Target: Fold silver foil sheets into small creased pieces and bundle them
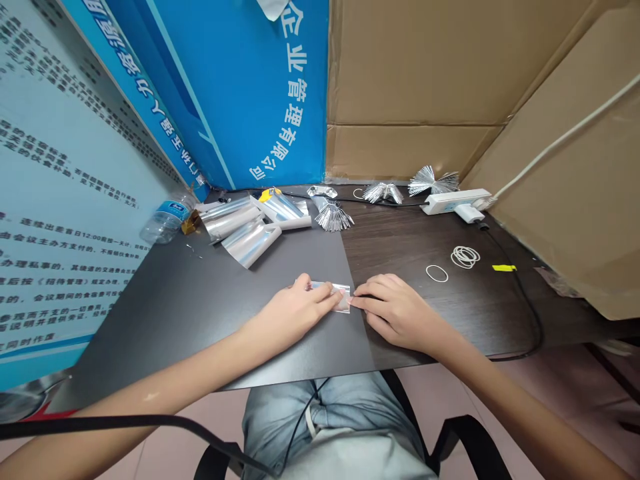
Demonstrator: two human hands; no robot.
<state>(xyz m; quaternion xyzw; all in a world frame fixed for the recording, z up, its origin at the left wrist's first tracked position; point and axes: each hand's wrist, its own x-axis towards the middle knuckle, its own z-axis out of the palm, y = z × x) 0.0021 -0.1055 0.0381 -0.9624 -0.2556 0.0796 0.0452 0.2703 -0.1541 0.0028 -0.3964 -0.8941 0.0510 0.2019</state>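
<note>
A small silvery foil strip (343,304) lies flat on the dark mat near the front middle of the table. My left hand (305,303) rests over its left part, fingers stretched out and pressing on it, partly hiding it. My right hand (393,308) is at the strip's right end, its fingertips touching that edge and its fingers slightly bent and spread. Behind the hands lie several curled silvery sheets (253,243) and a fanned foil bundle (333,216).
Two more fanned bundles (384,193) (433,181) sit at the back by a white power strip (456,200). White rings (465,257) and a yellow piece (503,268) lie at right. A plastic bottle (170,219) is at left; blue and cardboard panels (400,80) stand behind.
</note>
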